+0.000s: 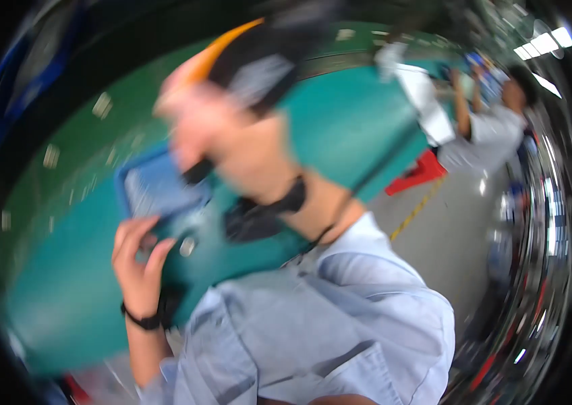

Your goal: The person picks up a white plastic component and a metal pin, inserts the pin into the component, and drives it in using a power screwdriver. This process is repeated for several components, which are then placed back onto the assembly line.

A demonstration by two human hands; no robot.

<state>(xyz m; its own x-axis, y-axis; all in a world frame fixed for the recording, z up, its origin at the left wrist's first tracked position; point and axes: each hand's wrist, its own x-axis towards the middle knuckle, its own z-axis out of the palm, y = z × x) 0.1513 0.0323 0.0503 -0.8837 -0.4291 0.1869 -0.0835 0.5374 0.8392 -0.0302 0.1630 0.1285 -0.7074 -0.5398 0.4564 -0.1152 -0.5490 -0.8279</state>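
The picture is heavily blurred by motion. Neither my left hand nor my right hand shows in it. A person in a light blue shirt [340, 304] fills the middle, wearing a dark cap with an orange brim [232, 50] and a dark strap at the neck. That person's raised hand [139, 263], with a black band on the wrist, touches the lower edge of a blue-framed flat thing [154, 185]. What the flat thing is cannot be made out. A thin skin-coloured strip [347, 399] lies at the bottom edge, and I cannot tell whose it is.
A large teal surface [347, 128] spreads behind the person. At the back right another person in a white shirt [492, 131] has arms raised. A red object [421, 174] and a yellow line [417, 209] are on the grey floor. Ceiling lights [542, 42] shine top right.
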